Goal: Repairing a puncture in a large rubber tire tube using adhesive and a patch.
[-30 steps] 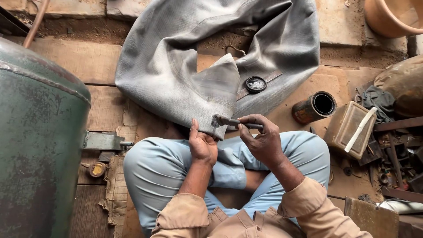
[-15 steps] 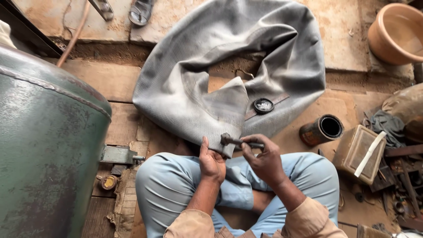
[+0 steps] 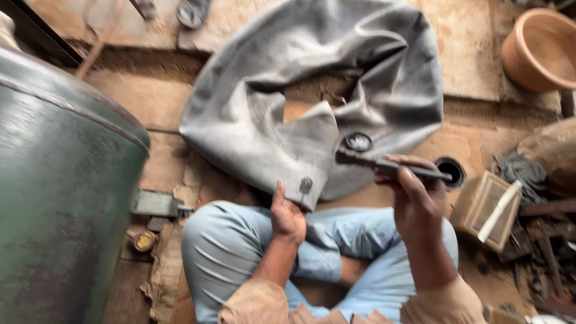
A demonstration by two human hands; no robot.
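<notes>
Here my left hand pins a folded flap of the large grey rubber inner tube against my knee, fingers closed flat over the fold's edge so the small dark round patch just beyond my fingertips stays taut and faces up. My right hand grips a slim dark metal hand tool, fingers wrapped tight round its handle; the tool's head lies just past my thumb, over the tube, apparently lifted clear of the rubber, though blur hides this. A black round valve base sits just above that head.
</notes>
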